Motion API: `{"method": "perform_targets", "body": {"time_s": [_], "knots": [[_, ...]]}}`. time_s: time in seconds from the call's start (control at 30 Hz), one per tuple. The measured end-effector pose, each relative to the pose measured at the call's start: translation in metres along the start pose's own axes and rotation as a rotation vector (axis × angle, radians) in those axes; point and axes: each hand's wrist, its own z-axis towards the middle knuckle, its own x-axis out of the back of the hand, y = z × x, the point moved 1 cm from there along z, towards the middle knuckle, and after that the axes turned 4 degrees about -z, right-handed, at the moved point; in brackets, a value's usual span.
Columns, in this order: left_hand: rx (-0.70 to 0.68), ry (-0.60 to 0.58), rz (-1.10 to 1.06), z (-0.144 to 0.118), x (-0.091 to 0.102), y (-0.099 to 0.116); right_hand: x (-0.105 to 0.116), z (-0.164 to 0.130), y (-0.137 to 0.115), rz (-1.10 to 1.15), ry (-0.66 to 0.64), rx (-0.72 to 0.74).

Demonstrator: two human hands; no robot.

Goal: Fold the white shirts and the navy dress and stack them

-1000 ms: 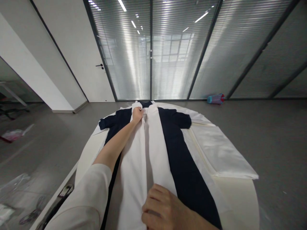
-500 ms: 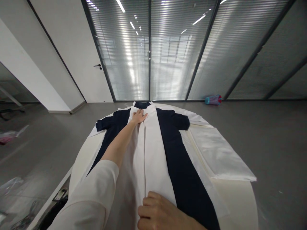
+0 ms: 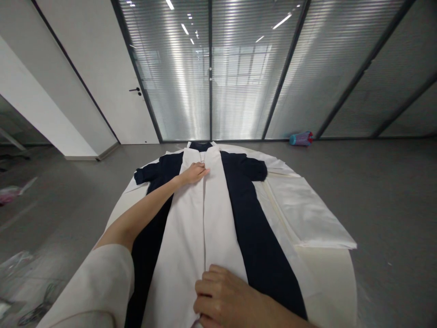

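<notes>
A long navy-and-white short-sleeved dress point(image 3: 221, 205) lies spread front-up, its collar at the far end and its white middle panel split by a front opening. On that opening, a little below the collar, rests my left hand point(image 3: 194, 173), palm down; its fingers are outstretched and touch the cloth. Nearer to me, my right hand point(image 3: 221, 296) is closed in a loose fist at the lower part of the front opening, gripping the edge of the cloth. Its fingertips are partly hidden.
A pale rounded table point(image 3: 331, 273) carries the dress. Folded white cloth point(image 3: 307, 209) lies on its right side. On the floor by the glass partition point(image 3: 239, 91) is a blue-and-red basket point(image 3: 301, 138). Clear plastic point(image 3: 17, 264) lies on the floor at left.
My left hand has slid from near the collar down the front opening, its fingers turning rightward, and its forearm has swung left. My right hand stays at the lower cloth. The view shifted slightly.
</notes>
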Motion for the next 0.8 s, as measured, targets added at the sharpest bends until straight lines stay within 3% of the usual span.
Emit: {"method": "perform_targets", "body": {"time_s": [0.2, 0.3, 0.4, 0.5, 0.6, 0.7, 0.8], "knots": [[-0.055, -0.069, 0.046, 0.009, -0.003, -0.001, -0.001, 0.0, 0.001, 0.009, 0.014, -0.001], [-0.082, 0.043, 0.09, 0.011, -0.006, 0.003, -0.002, 0.001, 0.001, 0.01, 0.011, 0.013], [0.027, 0.156, 0.099, 0.015, -0.015, 0.001, -0.001, 0.001, 0.001, 0.011, 0.015, 0.028], [0.135, 0.072, 0.068, 0.02, -0.023, -0.003, 0.002, 0.001, 0.001, 0.016, 0.016, 0.023], [0.142, 0.047, 0.052, 0.022, -0.021, 0.001, 0.004, 0.003, 0.0, 0.012, -0.004, 0.015], [0.104, 0.079, 0.03, 0.011, -0.016, 0.024, 0.005, 0.004, -0.002, 0.008, -0.01, 0.008], [-0.042, 0.02, -0.018, -0.027, -0.014, 0.07, 0.008, 0.003, -0.004, 0.02, -0.028, 0.004]]}}
